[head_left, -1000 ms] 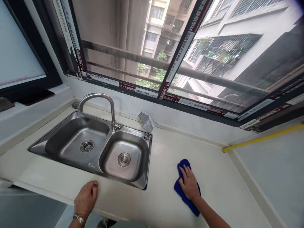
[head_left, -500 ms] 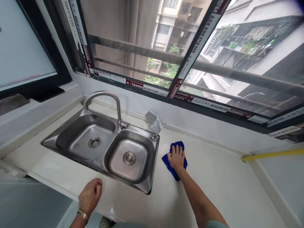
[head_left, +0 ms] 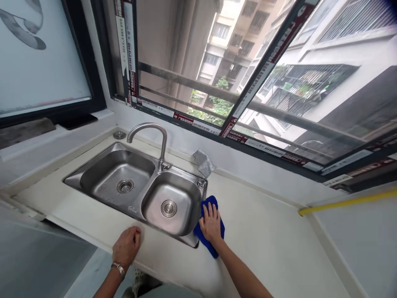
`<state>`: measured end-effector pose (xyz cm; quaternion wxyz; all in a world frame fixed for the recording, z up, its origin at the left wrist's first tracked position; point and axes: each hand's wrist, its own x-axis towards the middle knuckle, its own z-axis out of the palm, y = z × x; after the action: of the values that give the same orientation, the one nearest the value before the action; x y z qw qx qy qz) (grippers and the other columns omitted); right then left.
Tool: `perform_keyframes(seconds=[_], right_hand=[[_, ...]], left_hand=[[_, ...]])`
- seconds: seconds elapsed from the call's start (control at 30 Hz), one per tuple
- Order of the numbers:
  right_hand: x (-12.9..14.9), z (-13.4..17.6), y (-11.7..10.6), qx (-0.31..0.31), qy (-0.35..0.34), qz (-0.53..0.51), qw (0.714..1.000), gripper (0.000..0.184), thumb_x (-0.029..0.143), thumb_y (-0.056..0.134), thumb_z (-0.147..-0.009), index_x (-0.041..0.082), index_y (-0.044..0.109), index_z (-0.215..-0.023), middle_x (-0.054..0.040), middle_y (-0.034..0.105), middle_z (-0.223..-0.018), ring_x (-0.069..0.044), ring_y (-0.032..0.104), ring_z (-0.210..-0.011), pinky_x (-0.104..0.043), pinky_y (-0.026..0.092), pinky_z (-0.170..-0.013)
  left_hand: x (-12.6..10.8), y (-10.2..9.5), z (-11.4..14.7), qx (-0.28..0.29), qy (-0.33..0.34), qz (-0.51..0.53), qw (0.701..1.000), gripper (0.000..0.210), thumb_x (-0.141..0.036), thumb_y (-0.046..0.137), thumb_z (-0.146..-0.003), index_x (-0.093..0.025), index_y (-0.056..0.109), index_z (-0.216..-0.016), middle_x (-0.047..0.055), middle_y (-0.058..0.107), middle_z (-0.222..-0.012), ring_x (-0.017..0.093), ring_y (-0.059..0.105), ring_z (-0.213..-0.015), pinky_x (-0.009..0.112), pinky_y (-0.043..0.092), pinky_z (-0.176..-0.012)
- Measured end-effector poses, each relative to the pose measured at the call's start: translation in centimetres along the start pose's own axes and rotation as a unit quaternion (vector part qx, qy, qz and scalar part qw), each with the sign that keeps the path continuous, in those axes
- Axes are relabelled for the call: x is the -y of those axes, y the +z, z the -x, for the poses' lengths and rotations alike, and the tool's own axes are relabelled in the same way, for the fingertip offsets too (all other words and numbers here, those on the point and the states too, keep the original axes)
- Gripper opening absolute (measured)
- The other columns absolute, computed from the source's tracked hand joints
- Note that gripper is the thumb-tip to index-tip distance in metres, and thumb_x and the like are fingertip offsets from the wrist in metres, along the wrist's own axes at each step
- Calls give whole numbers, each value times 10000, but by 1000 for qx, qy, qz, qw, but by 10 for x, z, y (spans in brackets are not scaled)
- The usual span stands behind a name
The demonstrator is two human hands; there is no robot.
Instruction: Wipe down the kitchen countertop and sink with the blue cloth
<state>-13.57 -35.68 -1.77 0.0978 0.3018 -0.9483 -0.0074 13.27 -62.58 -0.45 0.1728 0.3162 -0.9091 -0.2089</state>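
My right hand presses down on a blue cloth, its fingers stretched over it. The cloth lies against the right rim of the double-bowl steel sink, partly on the white countertop. My left hand, with a metal-banded watch at the wrist, rests as a fist at the counter's front edge. Nothing shows in its curled fingers. The sink has a curved steel faucet at its back.
A crumpled silvery sheet sits behind the sink's right corner, against the wall. A round metal drain cover lies at the back left. A dark flat object is on the left ledge. A yellow pipe runs along the right wall.
My right hand has slid the blue cloth left and toward me, from the countertop to the sink's right rim. My left hand stays at the front edge. The view has shifted slightly.
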Motion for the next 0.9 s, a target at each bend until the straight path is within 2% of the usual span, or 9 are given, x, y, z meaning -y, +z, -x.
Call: perform_keyframes(seconds=[0.1,0.2,0.33,0.5,0.7,0.8,0.9], right_hand=[[2,50,-5,-18,-56,-48,997,571,264,367,-945,151,388,-1504,-101,215,-1619,-309,123,-1495,-528,220,-1199],[-11,107,-10,-44,-91,-79,992,604,236,362,-939,217,312,-1542,-69,224,-1618,-302,173,-1487,-552,281,-1183],[-40,180,-17,-47,-76,-102,991,673,236,394,-921,306,227,-1569,-29,227,-1617,-317,226,-1472,-584,324,-1163],[-74,261,-24,-36,24,-95,994,619,271,386,-929,287,310,-1543,-23,258,-1607,-321,240,-1467,-580,317,-1174],[-125,355,-19,-59,155,-56,985,579,333,346,-942,229,351,-1512,-60,295,-1590,-305,245,-1467,-564,276,-1197],[-158,384,-13,-71,214,-25,974,591,393,325,-936,186,395,-1485,-95,303,-1582,-317,249,-1464,-556,285,-1190],[-189,392,-4,-87,293,3,952,636,452,284,-910,147,461,-1440,-125,352,-1548,-342,275,-1450,-562,316,-1164]], left_hand=[[0,0,2,-1,11,-2,1000,262,-234,400,-916,-222,657,-868,24,701,-835,183,646,-809,286,471,-756],[0,0,4,-5,11,-5,1000,254,-216,406,-911,-220,658,-873,31,696,-833,186,636,-819,288,463,-750],[0,-2,5,-11,31,2,999,246,-201,413,-903,-219,655,-861,33,697,-834,184,635,-831,282,469,-778],[3,-1,0,-10,56,6,998,281,-221,383,-909,-199,664,-910,50,716,-891,200,653,-851,297,482,-805],[6,0,-13,33,72,-9,997,329,-262,351,-887,-185,669,-920,77,737,-917,225,670,-837,338,506,-808],[6,-1,-16,45,76,-16,996,347,-275,334,-887,-197,670,-916,76,748,-914,223,681,-828,336,510,-808],[6,-1,-19,48,64,-25,996,352,-274,321,-879,-214,668,-896,70,761,-922,222,694,-817,341,518,-804]])
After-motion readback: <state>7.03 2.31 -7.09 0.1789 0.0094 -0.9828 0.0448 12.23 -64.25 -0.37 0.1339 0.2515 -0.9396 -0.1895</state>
